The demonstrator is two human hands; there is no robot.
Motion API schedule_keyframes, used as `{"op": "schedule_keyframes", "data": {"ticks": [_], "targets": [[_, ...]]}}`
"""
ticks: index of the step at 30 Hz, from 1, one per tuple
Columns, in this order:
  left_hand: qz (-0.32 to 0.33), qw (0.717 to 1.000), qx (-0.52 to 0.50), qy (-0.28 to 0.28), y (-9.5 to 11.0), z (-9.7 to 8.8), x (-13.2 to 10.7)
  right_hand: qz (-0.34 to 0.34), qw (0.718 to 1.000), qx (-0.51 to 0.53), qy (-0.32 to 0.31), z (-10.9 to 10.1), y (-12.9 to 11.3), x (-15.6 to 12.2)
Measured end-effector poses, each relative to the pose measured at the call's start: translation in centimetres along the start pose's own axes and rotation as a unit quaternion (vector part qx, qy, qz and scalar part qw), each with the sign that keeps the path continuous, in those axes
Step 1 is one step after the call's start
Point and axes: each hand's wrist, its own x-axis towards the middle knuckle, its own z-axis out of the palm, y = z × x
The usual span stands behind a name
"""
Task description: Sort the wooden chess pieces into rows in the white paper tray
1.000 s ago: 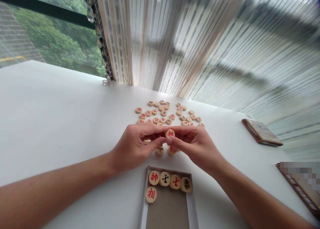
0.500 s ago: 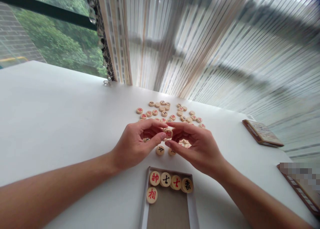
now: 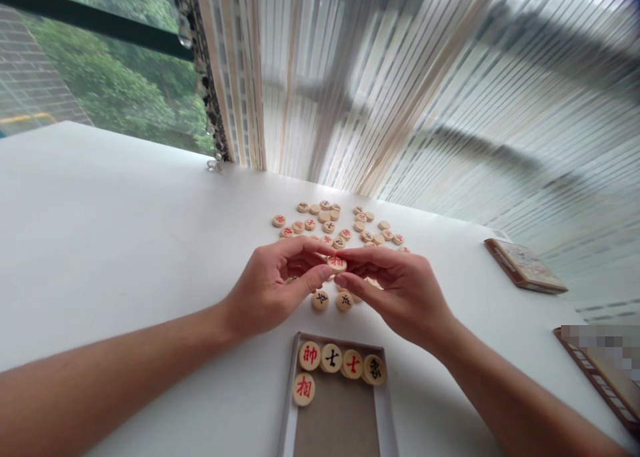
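A round wooden xiangqi piece (image 3: pixel 337 264) with a red character is between my two hands, above the scattered pieces. My left hand (image 3: pixel 270 280) pinches it from the left between thumb and fingers. My right hand (image 3: pixel 400 284) closes on its right edge, index finger at the top and thumb just below. Below them is a shallow grey box (image 3: pixel 340 424). Along its top edge sit a red-marked piece (image 3: pixel 309 356), a black one (image 3: pixel 331 358), another red one (image 3: pixel 353 364) and a black one (image 3: pixel 375 370). Another red piece (image 3: pixel 304 390) starts a second row.
Many loose pieces lie on the white table (image 3: pixel 150 244) beyond and under my hands, including two black-marked ones (image 3: pixel 320 300) nearest the box. A flat brown-edged box (image 3: pixel 525 265) lies at right, and another brown-edged item (image 3: pixel 597 377) nearer. A striped curtain (image 3: pixel 340 77) hangs behind.
The held piece has tipped and turned between my fingers, its face now angled more upward. My right fingers have shifted slightly and closed in on it. The left hand has stayed put.
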Motion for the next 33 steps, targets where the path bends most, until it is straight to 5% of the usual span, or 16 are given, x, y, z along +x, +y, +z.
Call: {"op": "schedule_keyframes", "data": {"ticks": [21,33], "targets": [[-0.009,0.999,0.019,-0.036,0.0,0.2,-0.2,0.187,0.963,0.173,-0.086,-0.1,-0.9,0.8],[0.053,0.991,0.101,-0.068,1.0,0.3,-0.2,0.194,0.966,0.155,-0.066,0.3,-0.5,0.5]]}}
